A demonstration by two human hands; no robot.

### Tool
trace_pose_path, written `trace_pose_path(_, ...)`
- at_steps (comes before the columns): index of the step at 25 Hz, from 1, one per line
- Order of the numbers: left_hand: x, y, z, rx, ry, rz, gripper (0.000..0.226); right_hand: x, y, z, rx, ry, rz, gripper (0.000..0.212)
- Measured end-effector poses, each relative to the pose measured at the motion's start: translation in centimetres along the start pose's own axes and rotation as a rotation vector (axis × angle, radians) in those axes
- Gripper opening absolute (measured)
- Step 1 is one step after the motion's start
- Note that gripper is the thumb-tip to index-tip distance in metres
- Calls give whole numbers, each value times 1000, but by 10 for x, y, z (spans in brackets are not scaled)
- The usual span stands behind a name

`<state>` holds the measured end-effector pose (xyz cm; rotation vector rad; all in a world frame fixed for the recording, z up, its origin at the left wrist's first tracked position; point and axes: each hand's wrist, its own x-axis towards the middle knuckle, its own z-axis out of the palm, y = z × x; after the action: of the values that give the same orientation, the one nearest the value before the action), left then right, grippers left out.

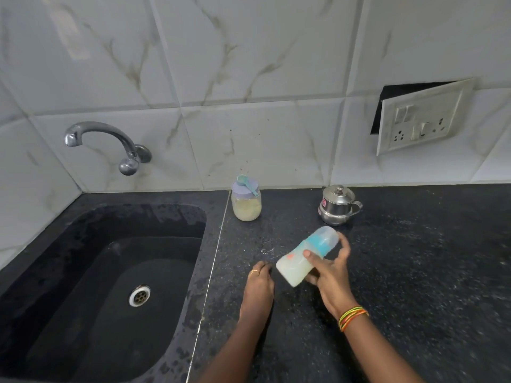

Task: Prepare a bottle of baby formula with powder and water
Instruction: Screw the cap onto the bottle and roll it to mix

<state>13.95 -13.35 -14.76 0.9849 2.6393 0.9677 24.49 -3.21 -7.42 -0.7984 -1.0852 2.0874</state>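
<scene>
Nearest, two bare forearms reach forward over the dark speckled tabletop (414,272), both to the right of the sink (83,272). Striped bangles (352,317) circle the right wrist.

The left hand (258,283) lies just right of the sink's edge. It rests palm down on the tabletop with its fingers loosely bent and their tips on the stone. It holds nothing, and a ring shows on one finger.

Farther right of the sink, the right hand (330,275) grips the baby bottle (297,265), thumb across the near side and fingers wrapped behind. The bottle is off the tabletop and tilted, with its base toward the sink and its clear cap pointing up and away. Pale milky liquid sits in the lower part under a blue collar, and the bottle looks blurred.

The sink is black and wet, with a metal drain (140,295) in its floor.

Beyond the hands, by the sink's far right corner, stands a jar of powder (246,207) with a lilac lid. A teal scoop (247,183) lies across that lid. Farther right of the sink is a small lidded steel pot (337,207) near the wall.

Above the sink's back edge, a chrome tap (110,142) juts from the marble-patterned tiles. High on the wall, far right of the sink, a socket plate (421,117) hangs loose from its box.
</scene>
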Motion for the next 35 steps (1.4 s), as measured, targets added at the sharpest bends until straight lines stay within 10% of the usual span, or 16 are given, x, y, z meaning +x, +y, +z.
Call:
trace_pose_path(17, -5, 7, -10, -27, -23, 29, 37, 6, -2, -1, 347, 168, 46, 57)
trace_pose_path(21, -6, 7, -11, -87, -32, 28, 34, 2, -6, -2, -1, 46, 13, 69)
trace_pose_path(25, -6, 7, -9, -30, -17, 12, 37, 4, -5, 2, 243, 145, 15, 59)
trace_pose_path(35, -7, 10, -12, -13, -14, 2, 37, -5, -3, 10, -25, 43, -35, 70)
